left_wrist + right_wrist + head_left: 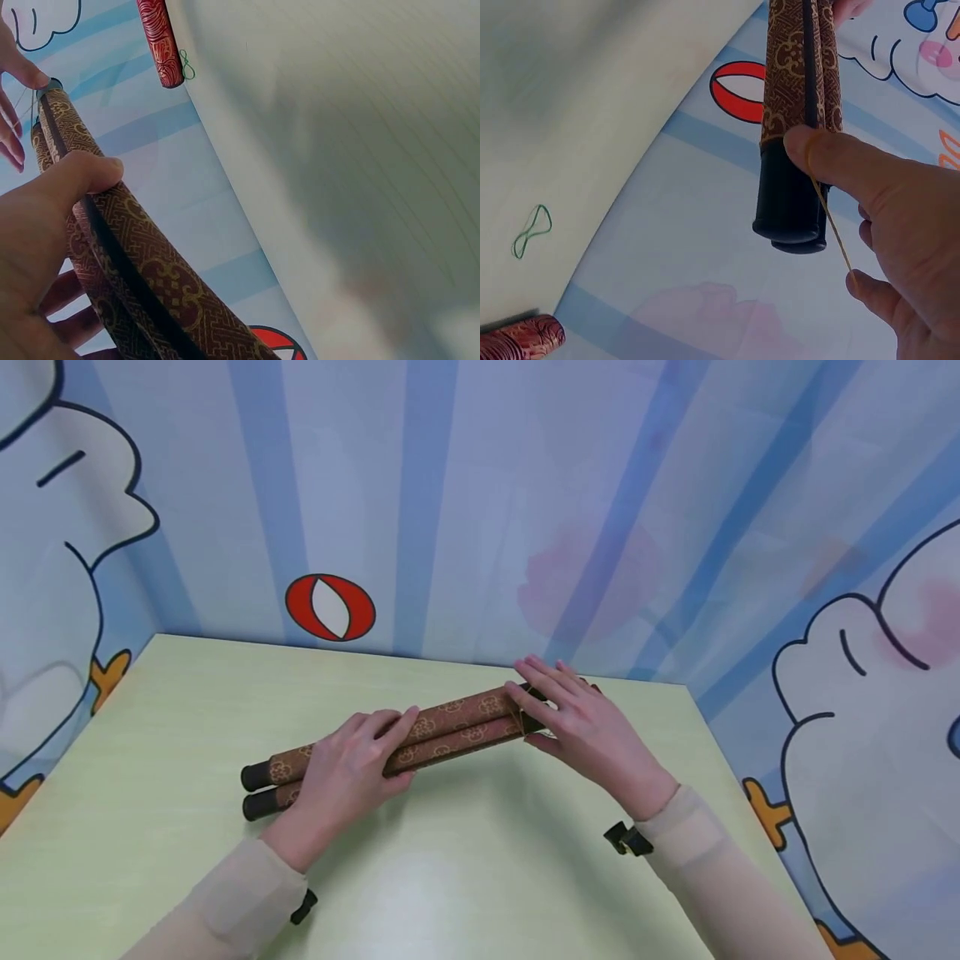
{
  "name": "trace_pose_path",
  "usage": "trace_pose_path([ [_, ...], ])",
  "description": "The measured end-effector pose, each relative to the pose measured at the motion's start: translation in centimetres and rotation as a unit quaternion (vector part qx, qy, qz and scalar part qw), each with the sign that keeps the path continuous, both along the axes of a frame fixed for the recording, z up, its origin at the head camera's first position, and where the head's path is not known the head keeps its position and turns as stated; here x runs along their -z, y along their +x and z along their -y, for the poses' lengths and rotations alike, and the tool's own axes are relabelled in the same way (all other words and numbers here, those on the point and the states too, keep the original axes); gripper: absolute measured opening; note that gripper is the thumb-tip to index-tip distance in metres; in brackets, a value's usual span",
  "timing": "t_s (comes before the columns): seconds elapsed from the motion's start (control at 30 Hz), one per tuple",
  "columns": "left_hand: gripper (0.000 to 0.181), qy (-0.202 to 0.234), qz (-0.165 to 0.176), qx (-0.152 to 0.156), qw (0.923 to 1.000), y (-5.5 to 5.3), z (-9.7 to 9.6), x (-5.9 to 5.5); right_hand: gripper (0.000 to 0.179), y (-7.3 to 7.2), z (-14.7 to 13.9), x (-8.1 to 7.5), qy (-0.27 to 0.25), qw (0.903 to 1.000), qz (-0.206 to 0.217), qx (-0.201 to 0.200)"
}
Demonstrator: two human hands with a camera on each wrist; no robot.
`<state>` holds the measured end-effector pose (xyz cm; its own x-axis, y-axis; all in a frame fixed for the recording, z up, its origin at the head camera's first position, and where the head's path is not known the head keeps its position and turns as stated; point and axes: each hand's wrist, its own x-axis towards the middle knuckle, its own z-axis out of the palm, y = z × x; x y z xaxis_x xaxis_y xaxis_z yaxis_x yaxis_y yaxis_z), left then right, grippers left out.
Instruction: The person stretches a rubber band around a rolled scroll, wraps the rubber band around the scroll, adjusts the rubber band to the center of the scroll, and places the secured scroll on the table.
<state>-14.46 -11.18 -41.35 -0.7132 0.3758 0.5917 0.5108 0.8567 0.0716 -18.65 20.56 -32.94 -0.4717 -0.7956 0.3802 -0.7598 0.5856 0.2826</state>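
Observation:
A brown scroll (442,720) with gold patterning lies as two rolls side by side, with black end caps. It is held slantwise above the table, its right end higher in the head view. My left hand (352,764) grips it nearer its left end, thumb on one side and fingers on the other. At the opposite end is my right hand (581,727), its thumb touching the scroll by the black caps (787,199). A thin yellow rubber band (831,221) stretches between that hand's thumb and a fingertip. In the head view the right hand partly hides this end.
Behind the right hand, a red patterned cylinder (160,45) lies close to the table's far edge. A green rubber band (532,231) is beside it. The pale table (450,877) meets a blue striped backdrop (480,510) with cartoon figures.

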Motion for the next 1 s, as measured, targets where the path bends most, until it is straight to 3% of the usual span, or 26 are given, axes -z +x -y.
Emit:
trace_pose_path([
  [0.33,0.082,0.009,-0.012,0.005,0.9999,-0.08,0.13,0.08,0.078,-0.12,0.16,0.70,-0.052,0.9984,0.022,-0.001],
  [0.53,0.082,0.009,-0.009,0.006,0.9999,0.00,0.27,0.00,0.081,-0.20,0.14,0.71,-0.056,0.9980,0.027,-0.001],
  [0.77,0.081,0.003,-0.018,0.006,0.9998,0.08,0.23,0.08,0.074,-0.40,0.17,0.93,-0.073,0.9972,0.010,0.005],
  [1.0,0.083,-0.007,-0.015,0.000,0.9999,0.24,0.15,-0.11,0.073,-0.41,0.62,0.75,-0.049,0.9986,-0.008,0.019],
])
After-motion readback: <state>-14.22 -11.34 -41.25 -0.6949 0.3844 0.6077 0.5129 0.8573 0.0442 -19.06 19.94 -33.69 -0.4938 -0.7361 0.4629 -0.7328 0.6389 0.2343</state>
